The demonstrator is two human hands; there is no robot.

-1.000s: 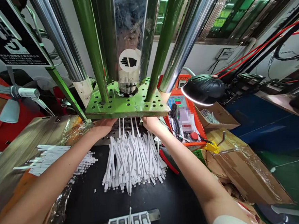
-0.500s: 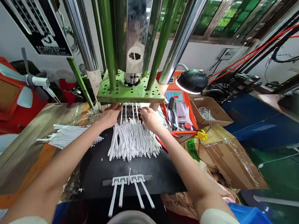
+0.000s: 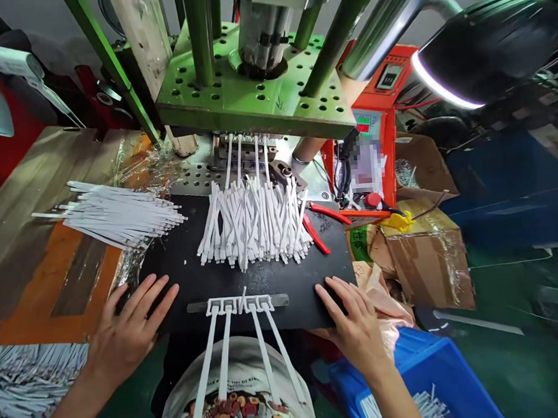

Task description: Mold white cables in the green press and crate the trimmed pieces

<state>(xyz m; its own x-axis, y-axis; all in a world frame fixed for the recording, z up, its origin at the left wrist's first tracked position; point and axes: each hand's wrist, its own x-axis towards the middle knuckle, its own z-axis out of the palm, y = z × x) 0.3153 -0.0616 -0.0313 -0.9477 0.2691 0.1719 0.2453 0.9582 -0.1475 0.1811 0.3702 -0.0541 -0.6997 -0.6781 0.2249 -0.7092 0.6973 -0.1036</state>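
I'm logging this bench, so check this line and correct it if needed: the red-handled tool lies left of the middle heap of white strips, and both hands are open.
One thing is wrong: the red-handled tool lies right of the middle heap of white strips, as the head view shows. The left hand and right hand are indeed open.

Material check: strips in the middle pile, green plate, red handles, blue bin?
Strips: likely plastic, at least outside; uniform white, slightly curved; core not visible.
Green plate: probably painted metal; glossy coat, thick edge, rows of round holes.
Red handles: plastic or rubbery, can't tell which; smooth, even red.
Blue bin: likely moulded plastic; smooth, evenly coloured walls.
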